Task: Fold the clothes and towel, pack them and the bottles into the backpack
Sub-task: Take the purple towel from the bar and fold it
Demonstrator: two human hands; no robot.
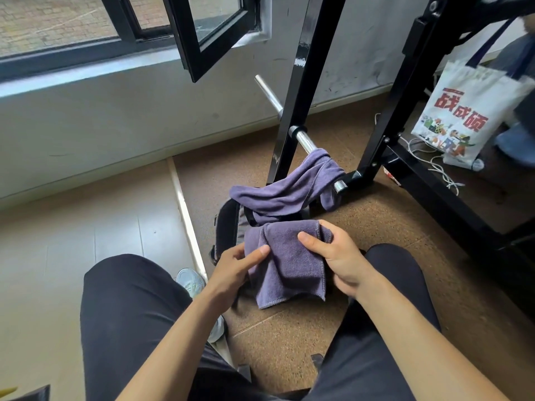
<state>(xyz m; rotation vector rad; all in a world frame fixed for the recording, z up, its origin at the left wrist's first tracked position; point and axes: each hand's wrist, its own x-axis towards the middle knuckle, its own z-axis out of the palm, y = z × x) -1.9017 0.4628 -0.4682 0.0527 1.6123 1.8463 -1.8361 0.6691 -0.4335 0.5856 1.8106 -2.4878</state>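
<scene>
A purple towel [286,261] hangs folded between my knees, held up by both hands. My left hand [234,267] pinches its left edge with thumb on top. My right hand [333,256] grips its upper right corner, thumb across the front. A second purple cloth [289,189] is draped from a chrome bar down over the black backpack [228,224], which stands on the floor just behind the towel, mostly hidden. A clear bottle [217,328] shows partly by my left knee.
A black steel rack [292,91] with a chrome bar [304,140] stands ahead on the brown cork floor. A white printed tote bag [463,114] hangs at the right, white cables below it. An open window frame [202,39] juts out above.
</scene>
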